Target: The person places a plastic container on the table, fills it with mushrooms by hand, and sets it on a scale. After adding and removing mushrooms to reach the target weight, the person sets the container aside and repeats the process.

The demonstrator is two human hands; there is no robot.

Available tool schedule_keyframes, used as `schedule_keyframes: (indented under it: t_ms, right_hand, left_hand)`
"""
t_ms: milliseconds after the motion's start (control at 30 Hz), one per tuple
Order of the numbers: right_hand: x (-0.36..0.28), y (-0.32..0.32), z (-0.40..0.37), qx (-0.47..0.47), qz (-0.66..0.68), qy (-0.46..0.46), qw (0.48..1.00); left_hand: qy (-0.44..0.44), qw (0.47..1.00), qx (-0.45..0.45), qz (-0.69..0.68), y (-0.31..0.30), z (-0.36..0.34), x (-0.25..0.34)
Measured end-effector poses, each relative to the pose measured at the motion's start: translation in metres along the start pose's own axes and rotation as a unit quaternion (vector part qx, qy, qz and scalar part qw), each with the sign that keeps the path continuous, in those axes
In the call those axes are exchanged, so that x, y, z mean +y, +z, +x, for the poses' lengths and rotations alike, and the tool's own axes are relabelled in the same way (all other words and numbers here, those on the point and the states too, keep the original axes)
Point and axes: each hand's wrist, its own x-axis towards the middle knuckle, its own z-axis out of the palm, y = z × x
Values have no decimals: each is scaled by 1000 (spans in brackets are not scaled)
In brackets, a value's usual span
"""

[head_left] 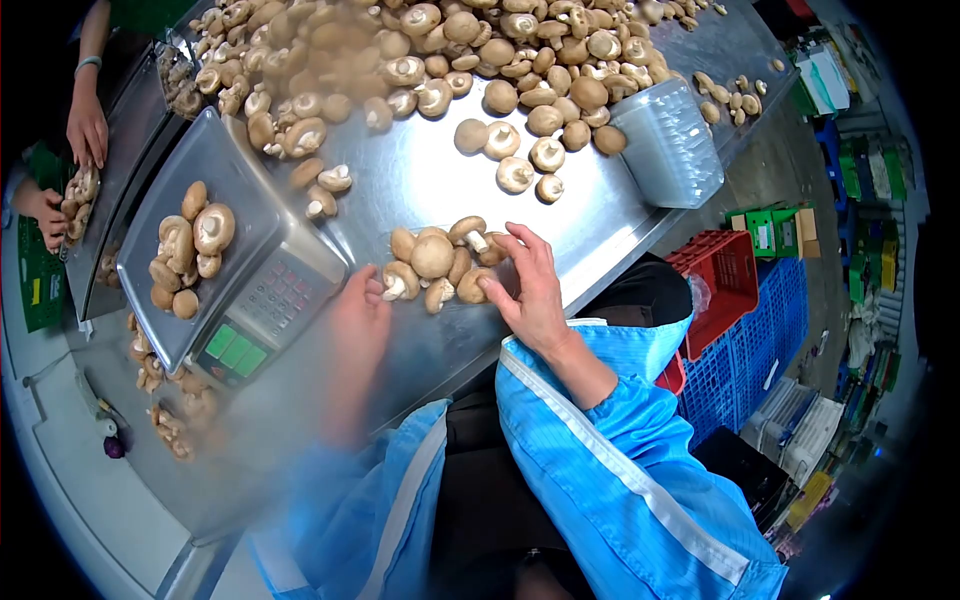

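A group of brown-capped mushrooms lies in what looks like a clear, shallow tray on the metal table, between my two hands. My right hand is at the right side of the group, its thumb and fingers apart, with fingertips against the outer mushrooms. To the left of the group is my left hand, beside the scale's front corner. Its fingers look bent, but a blur over the view hides whether they are closed. The weighing scale carries a clear tray with several mushrooms in it.
A large heap of mushrooms covers the back of the metal table. A stack of clear trays stands at its right edge. Beyond are a red crate and blue crates. At upper left, another person's hands handle mushrooms.
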Motion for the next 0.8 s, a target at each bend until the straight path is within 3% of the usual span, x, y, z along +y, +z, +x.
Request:
schedule_keyframes:
  t_ms: [67, 267, 367, 500, 533, 633, 800]
  right_hand:
    - [6, 5, -2, -21, 18, 9, 1000]
    - [19, 13, 2, -17, 0, 39, 999]
    - [20, 11, -2, -4, 41, 75, 996]
    - [25, -1, -9, -58, 48, 211, 974]
    - [31, -2, -11, -58, 32, 175, 982]
    - [40, 5, -15, -113, 112, 228, 961]
    - [52, 16, -23, -117, 173, 270, 940]
  left_hand:
    - [-40, 999, -21, 18, -3, 0, 4]
    - [-48, 998, -30, 29, -2, 3, 4]
    - [-54, 998, -28, 10, -4, 3, 2]
    - [-52, 998, -29, -11, -3, 3, -3]
    - [-50, 998, -29, -13, -2, 3, -4]
    - [-58, 998, -33, -11, -2, 6, -3]
    - [-35, 998, 1, -59, -1, 6, -3]
